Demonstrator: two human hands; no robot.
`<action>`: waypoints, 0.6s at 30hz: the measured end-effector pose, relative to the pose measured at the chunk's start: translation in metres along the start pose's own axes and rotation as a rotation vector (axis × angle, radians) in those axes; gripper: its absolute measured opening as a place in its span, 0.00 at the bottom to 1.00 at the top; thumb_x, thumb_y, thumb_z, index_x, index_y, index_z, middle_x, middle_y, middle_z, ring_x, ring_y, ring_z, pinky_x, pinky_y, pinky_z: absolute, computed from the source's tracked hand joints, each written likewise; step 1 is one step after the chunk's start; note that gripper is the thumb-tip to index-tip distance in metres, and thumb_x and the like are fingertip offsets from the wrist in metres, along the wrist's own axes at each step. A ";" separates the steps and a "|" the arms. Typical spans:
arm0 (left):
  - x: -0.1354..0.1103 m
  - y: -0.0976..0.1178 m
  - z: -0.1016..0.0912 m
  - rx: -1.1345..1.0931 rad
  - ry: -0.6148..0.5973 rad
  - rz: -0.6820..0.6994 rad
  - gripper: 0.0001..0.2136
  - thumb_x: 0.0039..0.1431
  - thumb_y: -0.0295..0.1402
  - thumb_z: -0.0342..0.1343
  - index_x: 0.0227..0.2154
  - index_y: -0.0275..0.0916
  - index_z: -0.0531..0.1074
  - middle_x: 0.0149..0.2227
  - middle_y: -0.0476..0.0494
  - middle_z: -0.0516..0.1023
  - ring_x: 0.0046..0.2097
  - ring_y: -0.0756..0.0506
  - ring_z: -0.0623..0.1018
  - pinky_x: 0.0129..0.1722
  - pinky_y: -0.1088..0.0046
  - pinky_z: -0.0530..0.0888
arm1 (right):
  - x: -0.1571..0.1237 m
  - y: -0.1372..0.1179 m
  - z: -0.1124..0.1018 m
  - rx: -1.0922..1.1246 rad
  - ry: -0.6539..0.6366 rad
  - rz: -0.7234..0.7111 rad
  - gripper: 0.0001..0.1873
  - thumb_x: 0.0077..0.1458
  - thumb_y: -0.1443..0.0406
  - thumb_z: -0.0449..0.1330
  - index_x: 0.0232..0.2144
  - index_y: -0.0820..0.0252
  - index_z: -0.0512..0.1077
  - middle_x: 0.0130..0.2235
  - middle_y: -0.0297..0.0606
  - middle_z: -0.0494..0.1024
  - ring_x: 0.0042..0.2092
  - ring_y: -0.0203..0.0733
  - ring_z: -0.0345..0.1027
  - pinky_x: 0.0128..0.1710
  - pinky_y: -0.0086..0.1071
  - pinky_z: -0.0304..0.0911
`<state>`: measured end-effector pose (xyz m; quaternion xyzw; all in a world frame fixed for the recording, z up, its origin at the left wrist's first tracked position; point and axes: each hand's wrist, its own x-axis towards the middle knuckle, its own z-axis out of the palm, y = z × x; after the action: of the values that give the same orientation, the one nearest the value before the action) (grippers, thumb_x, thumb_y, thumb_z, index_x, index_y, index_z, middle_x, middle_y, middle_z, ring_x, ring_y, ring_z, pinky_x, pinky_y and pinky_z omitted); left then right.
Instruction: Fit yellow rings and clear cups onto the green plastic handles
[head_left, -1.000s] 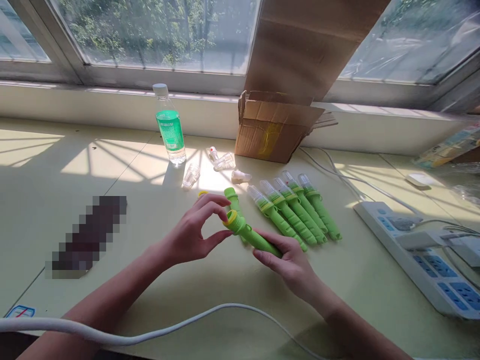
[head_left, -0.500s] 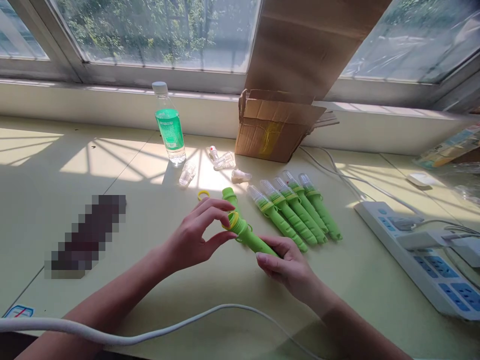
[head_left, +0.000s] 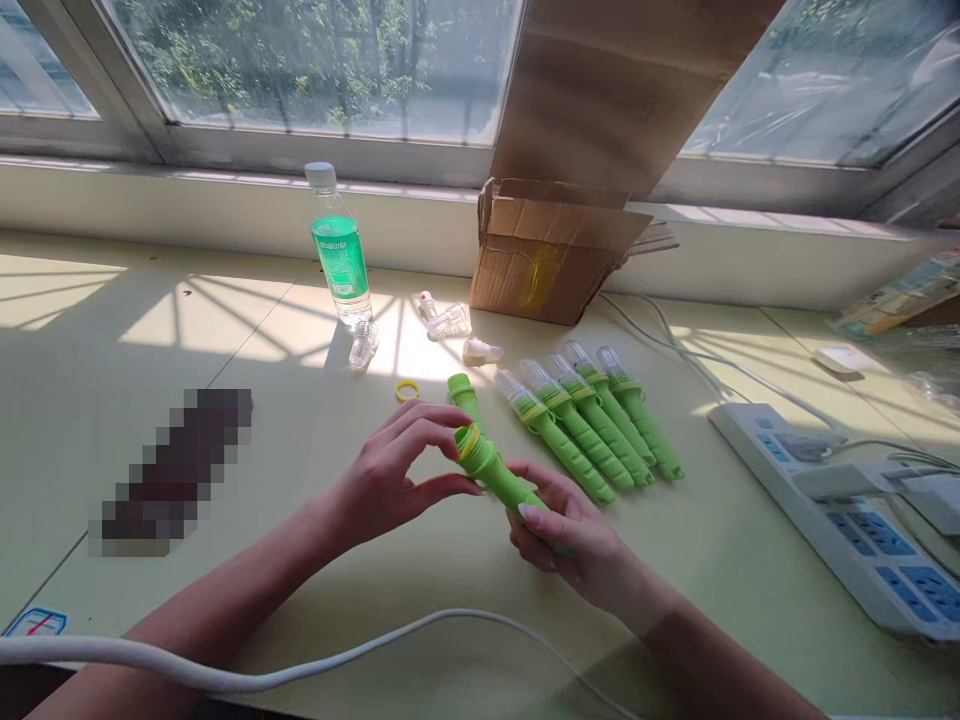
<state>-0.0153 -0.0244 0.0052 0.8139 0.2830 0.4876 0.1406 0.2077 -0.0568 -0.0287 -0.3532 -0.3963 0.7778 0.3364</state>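
Note:
My right hand (head_left: 566, 520) is closed around the lower part of a green plastic light-stick handle (head_left: 506, 488), tilted with its open threaded end up and left. A yellow ring (head_left: 469, 441) sits around that threaded end. Curved about the same end, my left hand (head_left: 401, 465) has its forefinger at the rim and its thumb against the underside. Behind them lies another green handle (head_left: 463, 393) without a cap, partly hidden. A loose yellow ring (head_left: 407, 390) rests just beyond my left fingers. Several green light sticks with clear caps (head_left: 592, 425) lie side by side to the right.
Clear plastic caps (head_left: 363, 345) and small clear parts (head_left: 450, 322) lie near a water bottle (head_left: 341, 260). A cardboard box (head_left: 551, 260) stands by the window. At right is a power strip (head_left: 840, 520) with cords; a white cable (head_left: 360, 655) crosses in front. A pixelated dark object (head_left: 180, 470) is at left.
The handle has turned slightly in my hands, and the yellow ring sits lower on its threaded end. A clear cap near the bottle has shifted a little left.

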 end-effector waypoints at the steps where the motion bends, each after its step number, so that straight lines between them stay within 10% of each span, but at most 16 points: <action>1: 0.000 0.000 0.000 0.005 -0.007 0.008 0.14 0.49 0.31 0.65 0.34 0.38 0.65 0.43 0.37 0.75 0.46 0.44 0.76 0.46 0.61 0.74 | 0.000 0.000 -0.001 0.011 -0.007 0.004 0.22 0.51 0.59 0.62 0.47 0.58 0.63 0.19 0.24 0.59 0.17 0.28 0.44 0.16 0.24 0.37; 18: -0.005 0.002 0.006 0.070 0.058 0.078 0.10 0.52 0.25 0.61 0.35 0.38 0.65 0.44 0.37 0.77 0.46 0.44 0.76 0.43 0.63 0.76 | -0.004 -0.016 0.007 -0.337 -0.011 -0.126 0.17 0.58 0.55 0.55 0.38 0.64 0.72 0.22 0.31 0.61 0.22 0.32 0.52 0.21 0.28 0.46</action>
<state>-0.0117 -0.0289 -0.0004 0.8143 0.2720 0.5058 0.0848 0.2082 -0.0553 -0.0109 -0.3747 -0.5444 0.6797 0.3183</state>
